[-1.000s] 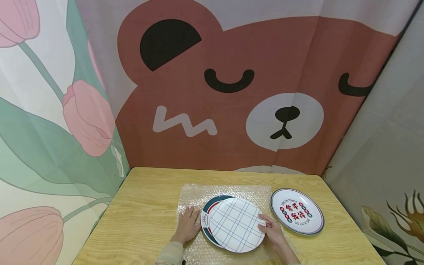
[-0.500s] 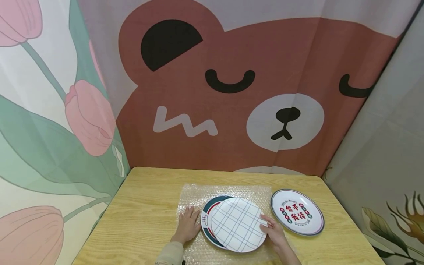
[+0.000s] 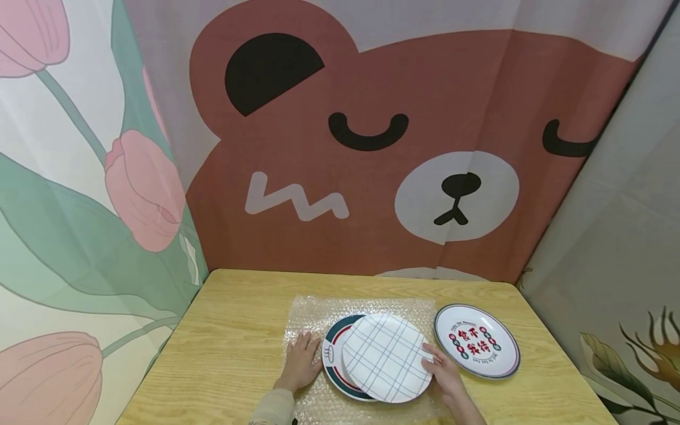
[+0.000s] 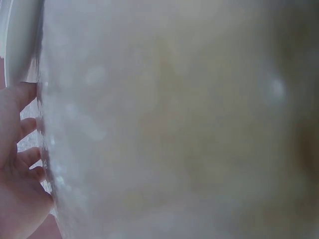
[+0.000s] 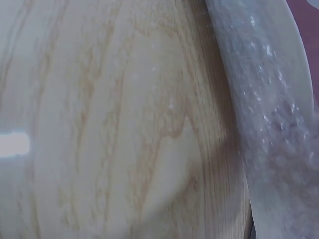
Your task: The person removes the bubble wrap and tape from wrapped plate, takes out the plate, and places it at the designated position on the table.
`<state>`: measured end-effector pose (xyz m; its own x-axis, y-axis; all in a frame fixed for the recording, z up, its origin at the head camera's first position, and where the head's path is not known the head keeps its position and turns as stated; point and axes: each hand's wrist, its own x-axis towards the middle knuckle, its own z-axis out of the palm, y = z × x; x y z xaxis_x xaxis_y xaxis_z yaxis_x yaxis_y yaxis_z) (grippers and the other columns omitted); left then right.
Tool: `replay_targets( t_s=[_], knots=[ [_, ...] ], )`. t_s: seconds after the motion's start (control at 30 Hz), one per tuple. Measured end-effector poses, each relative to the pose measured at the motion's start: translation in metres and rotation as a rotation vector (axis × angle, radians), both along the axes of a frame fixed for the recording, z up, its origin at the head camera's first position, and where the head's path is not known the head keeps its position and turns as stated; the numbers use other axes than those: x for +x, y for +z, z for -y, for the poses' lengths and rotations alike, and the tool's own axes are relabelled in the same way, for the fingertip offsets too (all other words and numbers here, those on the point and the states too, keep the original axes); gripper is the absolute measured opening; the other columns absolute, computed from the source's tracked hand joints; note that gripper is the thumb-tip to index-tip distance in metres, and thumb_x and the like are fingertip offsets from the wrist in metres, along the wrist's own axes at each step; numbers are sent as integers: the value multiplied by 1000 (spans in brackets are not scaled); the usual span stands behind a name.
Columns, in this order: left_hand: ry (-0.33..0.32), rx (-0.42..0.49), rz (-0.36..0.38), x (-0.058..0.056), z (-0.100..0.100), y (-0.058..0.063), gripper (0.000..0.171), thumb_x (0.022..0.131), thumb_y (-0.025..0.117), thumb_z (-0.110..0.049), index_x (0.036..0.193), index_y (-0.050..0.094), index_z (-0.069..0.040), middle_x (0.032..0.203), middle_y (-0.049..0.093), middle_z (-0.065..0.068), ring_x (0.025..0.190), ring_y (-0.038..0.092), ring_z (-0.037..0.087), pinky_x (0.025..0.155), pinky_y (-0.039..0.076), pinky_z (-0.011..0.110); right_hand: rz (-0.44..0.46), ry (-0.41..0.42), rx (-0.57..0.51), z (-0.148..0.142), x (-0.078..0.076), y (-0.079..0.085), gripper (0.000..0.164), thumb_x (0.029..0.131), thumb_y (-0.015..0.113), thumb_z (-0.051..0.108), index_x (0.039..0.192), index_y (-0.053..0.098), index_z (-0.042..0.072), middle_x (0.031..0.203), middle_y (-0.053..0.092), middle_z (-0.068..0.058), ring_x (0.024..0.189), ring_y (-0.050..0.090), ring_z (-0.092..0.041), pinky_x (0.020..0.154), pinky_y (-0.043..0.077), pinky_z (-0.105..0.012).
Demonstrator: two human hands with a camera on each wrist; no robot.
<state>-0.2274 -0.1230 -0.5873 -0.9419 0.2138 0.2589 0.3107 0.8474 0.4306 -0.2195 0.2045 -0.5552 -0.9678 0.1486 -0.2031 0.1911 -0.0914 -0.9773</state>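
My right hand [image 3: 443, 373] pinches the right rim of a white plate with a blue checked pattern [image 3: 390, 357]. This plate lies partly over a second plate with a dark green and red rim [image 3: 332, 342], whose left side shows a small pink drawing. Under both spreads a sheet of bubble wrap [image 3: 310, 313]. Just left of the plates, my left hand [image 3: 303, 361] rests flat on the wrap, fingers straight and pointing away. In the left wrist view, the left hand's fingertips [image 4: 30, 124] touch the wrap beside a pale plate rim [image 4: 22, 45].
A third plate, white with red lettering and a dark rim [image 3: 477, 340], lies on the wooden table [image 3: 239, 330] right of the wrap. A bear-printed curtain [image 3: 297, 248] hangs behind the table. The right wrist view shows wood grain and a strip of bubble wrap [image 5: 269, 89].
The checked plate has slid right and slightly away with my right hand, baring more of the green-rimmed plate beneath. My left hand has stayed where it was.
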Motion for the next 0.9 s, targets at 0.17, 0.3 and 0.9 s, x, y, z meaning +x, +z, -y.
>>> replay_targets(
  t_s=[0.17, 0.3, 0.9],
  knots=[
    [0, 2, -2, 0, 0, 0, 45, 78, 58, -24, 115, 55, 3, 124, 43, 29, 119, 32, 48, 93, 21, 64, -19, -3, -19, -6, -1, -2, 46, 81, 54, -7, 125, 40, -11, 96, 63, -10, 74, 60, -13, 65, 49, -26],
    [2, 3, -5, -1, 0, -2, 45, 79, 58, -24, 114, 55, 3, 124, 43, 29, 119, 32, 48, 93, 21, 64, -75, 17, -82, -14, -2, -8, 44, 78, 61, -1, 121, 50, -4, 93, 64, -4, 75, 60, -11, 65, 49, -25],
    [7, 8, 11, -2, 0, -1, 45, 80, 58, -25, 116, 54, 3, 126, 42, 28, 120, 30, 48, 94, 20, 63, 2, -50, -61, -20, -1, 1, 43, 80, 59, -1, 122, 51, 5, 105, 59, 3, 82, 56, 1, 74, 47, -20]
  ],
)
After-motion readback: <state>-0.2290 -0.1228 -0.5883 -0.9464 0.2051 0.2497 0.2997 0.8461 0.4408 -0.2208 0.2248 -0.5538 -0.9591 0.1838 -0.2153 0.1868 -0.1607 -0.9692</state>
